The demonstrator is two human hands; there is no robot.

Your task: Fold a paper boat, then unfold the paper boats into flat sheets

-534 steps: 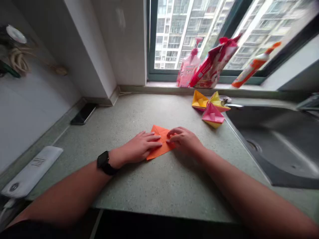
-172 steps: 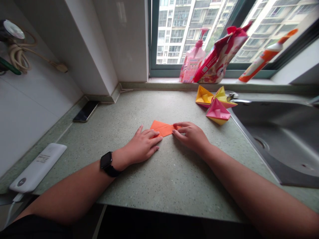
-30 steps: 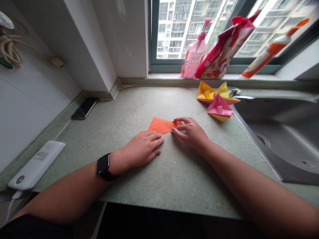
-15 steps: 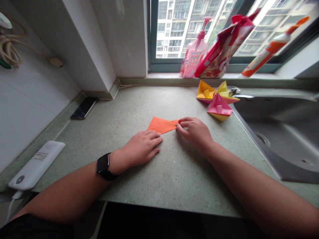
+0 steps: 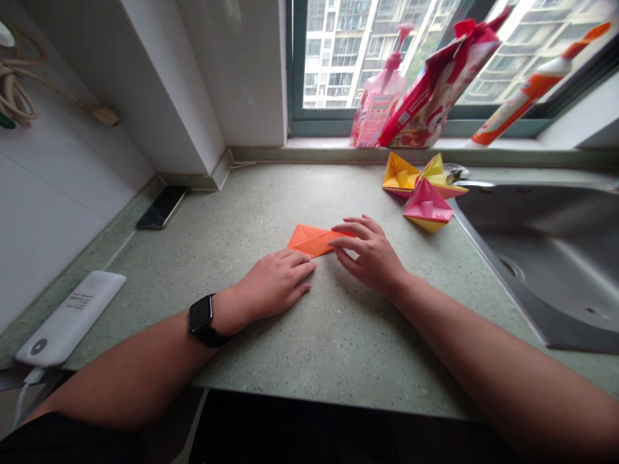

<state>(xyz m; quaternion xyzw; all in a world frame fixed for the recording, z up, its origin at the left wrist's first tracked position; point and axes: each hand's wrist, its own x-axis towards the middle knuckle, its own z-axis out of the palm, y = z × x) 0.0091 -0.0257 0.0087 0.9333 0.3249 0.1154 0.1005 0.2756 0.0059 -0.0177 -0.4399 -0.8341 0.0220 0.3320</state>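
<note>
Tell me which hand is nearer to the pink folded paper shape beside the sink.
Right. The right hand presses on the orange paper, a short way from the pink folded paper shape; the left hand lies flat beside that paper, farther off.

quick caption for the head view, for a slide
Both hands, left hand and right hand, press a folded orange paper flat on a speckled countertop.
</note>
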